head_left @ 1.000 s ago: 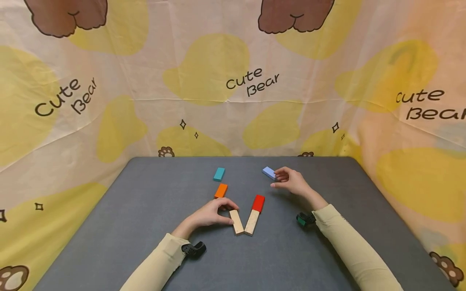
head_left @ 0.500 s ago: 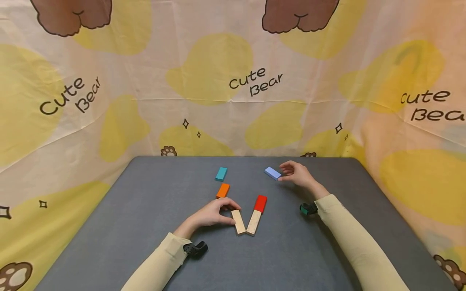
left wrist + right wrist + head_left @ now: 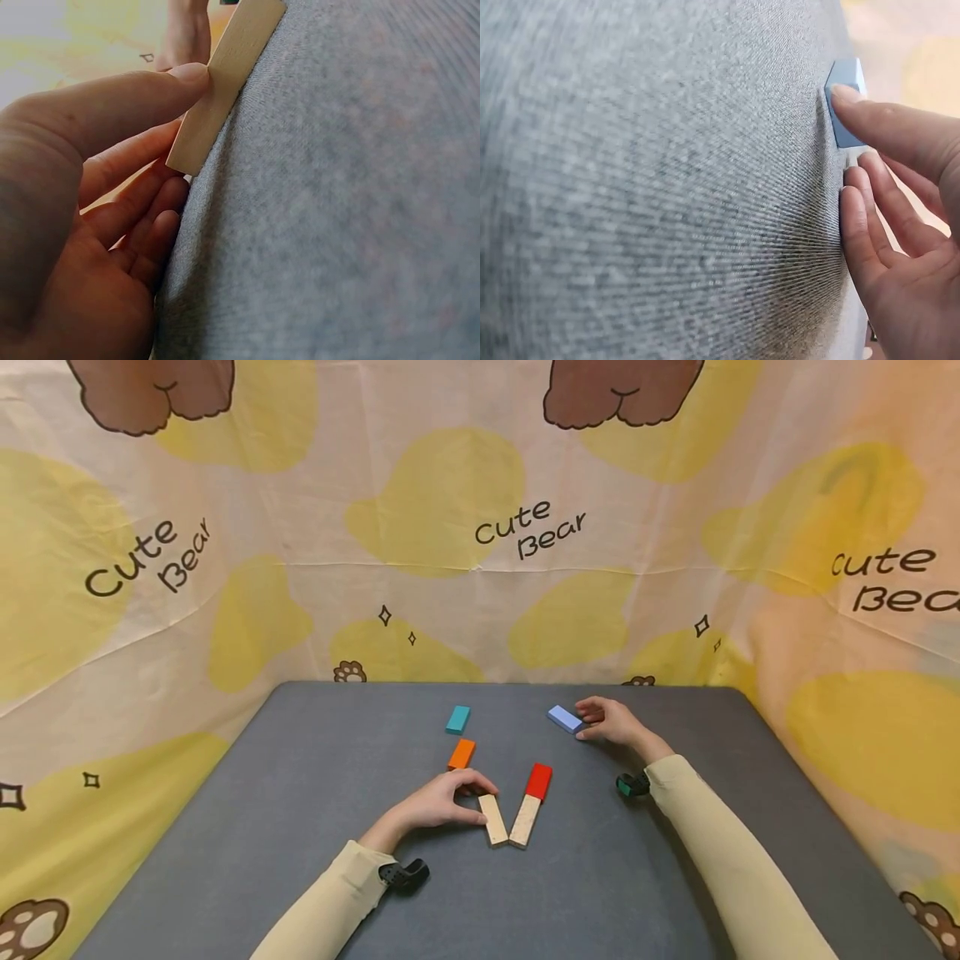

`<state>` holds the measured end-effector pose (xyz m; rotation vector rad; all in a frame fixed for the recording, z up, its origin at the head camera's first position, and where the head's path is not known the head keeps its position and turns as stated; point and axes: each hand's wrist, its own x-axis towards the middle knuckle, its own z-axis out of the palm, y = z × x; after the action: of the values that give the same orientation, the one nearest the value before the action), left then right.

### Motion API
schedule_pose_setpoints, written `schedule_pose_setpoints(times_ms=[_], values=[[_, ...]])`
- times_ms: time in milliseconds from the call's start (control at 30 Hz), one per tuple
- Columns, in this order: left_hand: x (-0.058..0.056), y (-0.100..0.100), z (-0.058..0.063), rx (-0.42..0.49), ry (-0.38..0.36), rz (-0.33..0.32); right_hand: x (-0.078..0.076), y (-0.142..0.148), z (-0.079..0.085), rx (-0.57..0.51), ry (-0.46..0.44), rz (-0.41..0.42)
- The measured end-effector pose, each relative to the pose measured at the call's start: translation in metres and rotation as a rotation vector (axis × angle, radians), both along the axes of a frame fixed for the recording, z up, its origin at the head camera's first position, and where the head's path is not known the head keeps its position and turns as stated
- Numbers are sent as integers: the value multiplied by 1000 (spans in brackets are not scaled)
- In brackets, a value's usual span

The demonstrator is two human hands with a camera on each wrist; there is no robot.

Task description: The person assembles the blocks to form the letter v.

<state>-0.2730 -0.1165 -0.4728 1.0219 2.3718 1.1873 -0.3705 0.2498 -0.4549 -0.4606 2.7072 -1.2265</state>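
My left hand [image 3: 442, 802] grips a plain wooden block [image 3: 493, 821] on the table: thumb on its left side, index finger at its far end. This block's near end meets that of a second plain block [image 3: 524, 821], forming a V. At the second block's far end lies a red block [image 3: 538, 782]. Toward the back right, my right hand [image 3: 617, 723] sits beside a light blue block [image 3: 565, 719], thumb and index finger spread around its right end. In the right wrist view, the thumb overlaps the light blue block [image 3: 846, 120] and the other fingers lie below it.
An orange block [image 3: 462, 753] lies just beyond my left hand, and a teal block [image 3: 457, 719] sits farther back. All rest on a grey table [image 3: 337, 760], with a printed cloth [image 3: 420, 510] hanging behind and at both sides.
My right hand has drawn slightly back to the right, uncovering the right end of the light blue block. The left hand keeps its place at the wooden block. The head view has shifted slightly.
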Motion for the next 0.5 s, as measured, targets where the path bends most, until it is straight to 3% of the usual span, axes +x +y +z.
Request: schedule_pose_setpoints(times_ms=[267,500], values=[[4,0,4,-1,-14,12,-5,-2,0,-28,-33,48],[0,-1,-1,-8,-24,12,-12,-5,0,36,-45,97]])
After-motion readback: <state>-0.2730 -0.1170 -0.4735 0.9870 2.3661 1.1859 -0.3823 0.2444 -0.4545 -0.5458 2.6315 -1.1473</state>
